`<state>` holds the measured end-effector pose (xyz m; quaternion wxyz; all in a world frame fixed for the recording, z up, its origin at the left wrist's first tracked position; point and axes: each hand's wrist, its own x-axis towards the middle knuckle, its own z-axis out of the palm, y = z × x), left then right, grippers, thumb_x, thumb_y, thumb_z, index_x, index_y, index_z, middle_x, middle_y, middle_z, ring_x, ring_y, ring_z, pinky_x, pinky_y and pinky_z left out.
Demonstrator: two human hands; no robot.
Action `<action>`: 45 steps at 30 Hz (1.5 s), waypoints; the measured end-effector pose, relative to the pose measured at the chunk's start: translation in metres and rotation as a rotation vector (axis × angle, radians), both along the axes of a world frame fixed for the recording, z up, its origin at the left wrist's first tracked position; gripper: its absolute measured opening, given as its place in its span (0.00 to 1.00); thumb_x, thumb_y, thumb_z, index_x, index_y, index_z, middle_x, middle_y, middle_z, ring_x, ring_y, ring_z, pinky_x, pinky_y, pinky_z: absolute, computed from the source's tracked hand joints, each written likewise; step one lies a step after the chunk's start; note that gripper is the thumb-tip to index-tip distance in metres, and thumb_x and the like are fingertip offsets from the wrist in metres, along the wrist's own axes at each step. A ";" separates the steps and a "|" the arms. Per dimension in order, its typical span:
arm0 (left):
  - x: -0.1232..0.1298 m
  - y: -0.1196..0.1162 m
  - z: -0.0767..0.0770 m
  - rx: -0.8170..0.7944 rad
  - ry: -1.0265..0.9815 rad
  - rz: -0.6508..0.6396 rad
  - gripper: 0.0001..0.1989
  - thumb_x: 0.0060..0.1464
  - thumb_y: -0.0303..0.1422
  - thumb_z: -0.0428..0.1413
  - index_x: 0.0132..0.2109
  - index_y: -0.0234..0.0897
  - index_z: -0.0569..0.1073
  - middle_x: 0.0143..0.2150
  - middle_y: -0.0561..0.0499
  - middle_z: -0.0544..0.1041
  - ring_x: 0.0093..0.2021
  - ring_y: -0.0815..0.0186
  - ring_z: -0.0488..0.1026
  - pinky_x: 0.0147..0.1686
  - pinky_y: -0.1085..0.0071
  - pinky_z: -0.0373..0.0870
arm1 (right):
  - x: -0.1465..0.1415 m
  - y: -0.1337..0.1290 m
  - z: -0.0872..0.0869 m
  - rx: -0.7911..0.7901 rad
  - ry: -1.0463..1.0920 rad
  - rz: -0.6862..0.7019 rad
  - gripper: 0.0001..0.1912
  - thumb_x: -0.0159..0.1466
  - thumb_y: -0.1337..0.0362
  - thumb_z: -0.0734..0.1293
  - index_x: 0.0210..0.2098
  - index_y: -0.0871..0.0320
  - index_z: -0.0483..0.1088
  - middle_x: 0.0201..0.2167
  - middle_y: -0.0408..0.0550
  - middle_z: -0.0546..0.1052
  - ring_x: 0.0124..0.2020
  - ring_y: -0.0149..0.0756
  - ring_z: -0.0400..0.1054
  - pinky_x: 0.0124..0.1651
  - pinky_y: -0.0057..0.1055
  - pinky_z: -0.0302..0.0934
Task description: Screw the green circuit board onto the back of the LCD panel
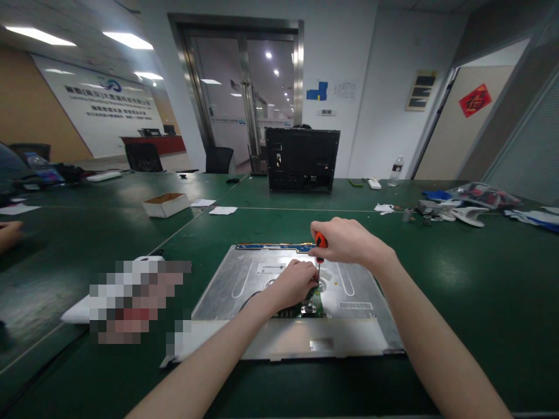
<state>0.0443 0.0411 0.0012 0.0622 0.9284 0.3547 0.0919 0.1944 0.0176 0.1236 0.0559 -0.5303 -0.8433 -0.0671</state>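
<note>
My right hand (343, 240) is closed around the orange and black handle of a screwdriver (321, 240), which stands nearly upright with its shaft pointing down. Its tip meets the area at the top edge of a green circuit board (322, 308). My left hand (297, 280) rests over that board with curled fingers beside the shaft; what they pinch, if anything, is hidden. Under both hands lies a silver metal display panel (218, 291), flat on the table. A narrow blue circuit strip (271, 247) runs along its far edge. My left forearm covers part of the board and dark cables.
A black monitor housing (303, 160) stands upright beyond the panel on the green table (445, 291). A small open box (166, 205) sits left, near another person's hand (11, 233) and a blurred-out patch. Right are a water bottle (396, 171), plastic bags and loose parts.
</note>
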 end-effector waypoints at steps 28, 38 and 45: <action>0.001 -0.005 0.008 -0.040 0.010 0.024 0.06 0.59 0.24 0.52 0.35 0.36 0.71 0.38 0.50 0.76 0.43 0.60 0.71 0.48 0.63 0.61 | -0.002 -0.001 0.001 -0.053 0.048 0.048 0.10 0.58 0.56 0.67 0.37 0.53 0.69 0.29 0.45 0.76 0.28 0.34 0.67 0.24 0.28 0.43; 0.001 0.005 -0.011 0.022 0.044 0.005 0.05 0.60 0.24 0.51 0.36 0.36 0.69 0.37 0.50 0.75 0.41 0.60 0.71 0.47 0.63 0.59 | -0.002 -0.001 0.000 -0.028 0.028 0.021 0.09 0.60 0.62 0.62 0.39 0.55 0.70 0.30 0.47 0.76 0.28 0.34 0.66 0.24 0.29 0.43; 0.001 0.002 -0.006 0.024 0.048 0.008 0.04 0.59 0.25 0.51 0.36 0.36 0.69 0.37 0.49 0.75 0.41 0.61 0.71 0.47 0.64 0.59 | -0.004 0.000 0.000 -0.019 0.005 0.024 0.10 0.60 0.62 0.60 0.39 0.56 0.69 0.30 0.48 0.76 0.28 0.35 0.66 0.24 0.29 0.43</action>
